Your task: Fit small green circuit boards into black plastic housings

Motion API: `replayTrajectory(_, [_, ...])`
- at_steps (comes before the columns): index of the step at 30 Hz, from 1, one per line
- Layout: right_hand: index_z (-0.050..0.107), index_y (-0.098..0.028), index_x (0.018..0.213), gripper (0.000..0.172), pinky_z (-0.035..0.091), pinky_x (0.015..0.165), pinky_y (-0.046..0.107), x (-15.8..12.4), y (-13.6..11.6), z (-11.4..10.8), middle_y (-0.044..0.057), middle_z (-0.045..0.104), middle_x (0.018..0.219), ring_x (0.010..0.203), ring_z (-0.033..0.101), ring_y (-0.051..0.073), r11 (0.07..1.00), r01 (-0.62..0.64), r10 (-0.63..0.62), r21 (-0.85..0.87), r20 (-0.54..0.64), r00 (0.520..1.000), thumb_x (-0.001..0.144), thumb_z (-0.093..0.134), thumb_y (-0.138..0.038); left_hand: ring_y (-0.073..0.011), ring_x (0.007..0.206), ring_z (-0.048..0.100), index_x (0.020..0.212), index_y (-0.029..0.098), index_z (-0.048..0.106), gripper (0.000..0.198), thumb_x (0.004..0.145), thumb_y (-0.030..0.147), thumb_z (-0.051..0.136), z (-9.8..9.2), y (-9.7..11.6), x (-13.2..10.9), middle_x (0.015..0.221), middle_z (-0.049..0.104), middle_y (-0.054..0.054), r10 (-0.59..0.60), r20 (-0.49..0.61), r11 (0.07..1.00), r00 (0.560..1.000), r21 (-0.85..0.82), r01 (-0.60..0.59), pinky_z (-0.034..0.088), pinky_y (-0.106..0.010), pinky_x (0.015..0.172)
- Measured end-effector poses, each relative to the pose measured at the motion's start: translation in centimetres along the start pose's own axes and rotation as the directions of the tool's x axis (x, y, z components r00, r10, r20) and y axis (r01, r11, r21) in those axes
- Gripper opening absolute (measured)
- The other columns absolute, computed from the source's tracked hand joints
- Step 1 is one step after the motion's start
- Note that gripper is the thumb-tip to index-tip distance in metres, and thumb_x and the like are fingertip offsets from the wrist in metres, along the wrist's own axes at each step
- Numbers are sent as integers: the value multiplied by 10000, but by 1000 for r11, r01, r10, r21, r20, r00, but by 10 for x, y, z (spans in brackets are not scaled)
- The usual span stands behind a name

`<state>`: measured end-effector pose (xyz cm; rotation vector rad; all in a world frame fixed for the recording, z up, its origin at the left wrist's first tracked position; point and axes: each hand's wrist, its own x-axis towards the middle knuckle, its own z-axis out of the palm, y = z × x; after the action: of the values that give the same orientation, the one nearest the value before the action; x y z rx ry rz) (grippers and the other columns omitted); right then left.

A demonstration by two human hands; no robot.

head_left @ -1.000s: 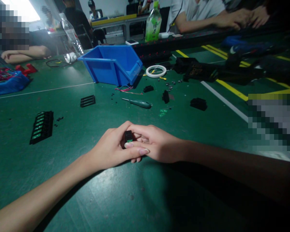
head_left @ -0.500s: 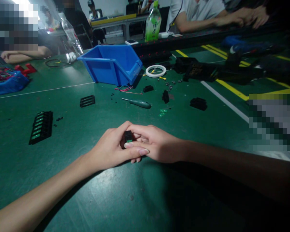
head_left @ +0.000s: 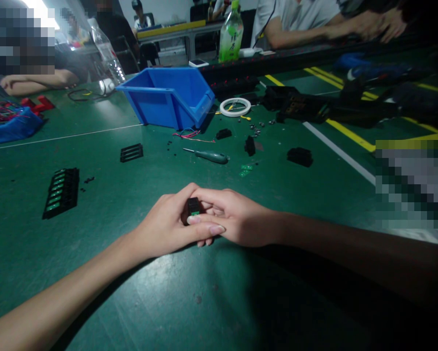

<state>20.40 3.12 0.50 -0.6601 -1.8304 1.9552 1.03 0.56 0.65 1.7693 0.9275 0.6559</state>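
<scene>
Over the green table, my left hand (head_left: 169,219) and my right hand (head_left: 240,217) meet, their fingers closed around a small black block with a green strip (head_left: 193,204). Only the block's top and near face show; the rest is hidden by my fingers and thumbs. The thumbs cross in front of it. Beyond my hands lies a screwdriver (head_left: 211,156) with a dark green handle. Small green pieces (head_left: 245,170) are to its right. A black holder with a row of green inserts (head_left: 61,192) sits at the left, near a black slotted frame (head_left: 131,152).
A blue bin (head_left: 156,105) stands at the back, with a white ring (head_left: 235,107) beside it. Black parts (head_left: 299,156) lie on the right. A green bottle (head_left: 231,36) is farther back. Across the table are another person's forearms (head_left: 306,34). A blue tray of wires (head_left: 10,122) is far left.
Both hands keep the same hold on the black block. Only a very slight shift of the view is visible.
</scene>
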Motion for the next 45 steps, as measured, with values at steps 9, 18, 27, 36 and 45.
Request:
replayTrajectory(9, [565, -170, 1012, 105, 562, 646, 253, 0, 1, 0, 9, 661, 813, 705, 675, 137, 1000, -5, 5, 11, 1, 1000, 1001, 604, -267, -168, 670, 727, 1005, 195, 563, 323, 869, 386, 786, -1, 0, 0, 783, 760, -2, 17, -15, 999, 1000, 37, -16, 527, -239, 612])
replayTrajectory(18, [570, -166, 1026, 95, 568, 652, 254, 0, 1, 0, 3, 659, 813, 701, 673, 131, 999, -3, 3, 34, 5, 1000, 1002, 606, -250, -162, 685, 728, 1001, 202, 563, 310, 856, 328, 807, 0, 0, 0, 790, 758, 7, 24, -19, 999, 1000, 40, -23, 519, -228, 621])
replayTrajectory(27, [573, -163, 1028, 88, 564, 641, 251, 0, 1, 0, 2, 658, 809, 699, 673, 133, 1000, 5, -5, 14, 0, 1000, 1005, 599, -244, -156, 663, 726, 1010, 199, 555, 306, 862, 303, 802, 1, 0, -1, 779, 758, 9, 12, -1, 1000, 1000, -14, -12, 530, -223, 615])
replayTrajectory(36, [564, -164, 1009, 81, 563, 638, 247, 1, 0, 0, 4, 665, 806, 700, 677, 133, 1000, 7, -7, 0, -2, 1000, 1005, 597, -238, -136, 681, 729, 1016, 203, 567, 294, 858, 278, 804, 0, -1, 0, 799, 755, 26, 15, -11, 1000, 1000, 15, -15, 521, -204, 628])
replayTrajectory(45, [577, -151, 1019, 83, 562, 625, 237, 0, -1, 0, 1, 666, 788, 686, 673, 125, 1000, 12, -12, -11, -7, 1000, 1003, 600, -229, -141, 676, 729, 1019, 199, 564, 300, 861, 290, 803, 0, -1, -1, 789, 756, 23, 25, -10, 999, 1000, 23, -25, 521, -206, 619])
